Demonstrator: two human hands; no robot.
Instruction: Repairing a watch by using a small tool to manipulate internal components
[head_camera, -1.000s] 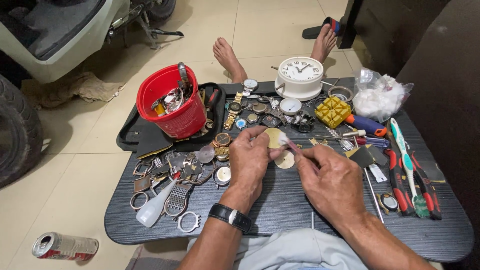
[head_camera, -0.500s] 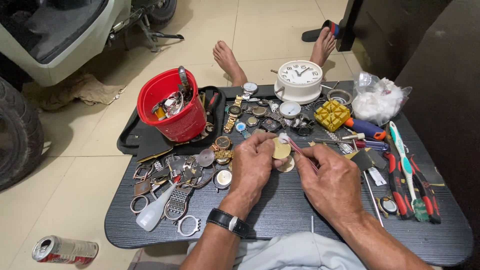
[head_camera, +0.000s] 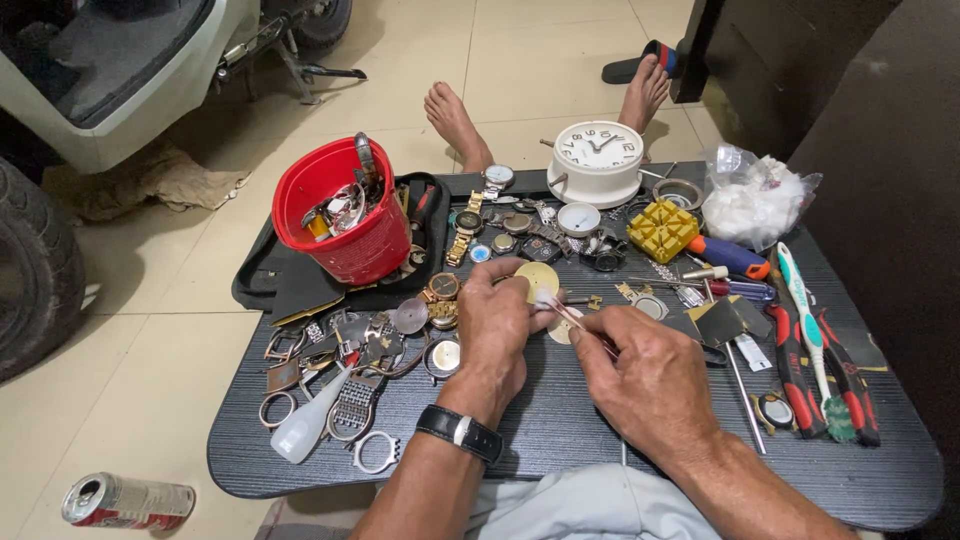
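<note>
Gold dial (head_camera: 538, 279) above left hand (head_camera: 497, 325)

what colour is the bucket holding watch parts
Red bucket, clearest in the head view.

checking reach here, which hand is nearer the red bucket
Left. The left hand sits just right of the red bucket; the right hand lies farther right, beyond it.

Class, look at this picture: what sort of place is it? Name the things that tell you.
Probably an informal watch-repair spot on a tiled floor: a low black table strewn with watches, a white clock, pliers, and a parked scooter beside it.
</note>
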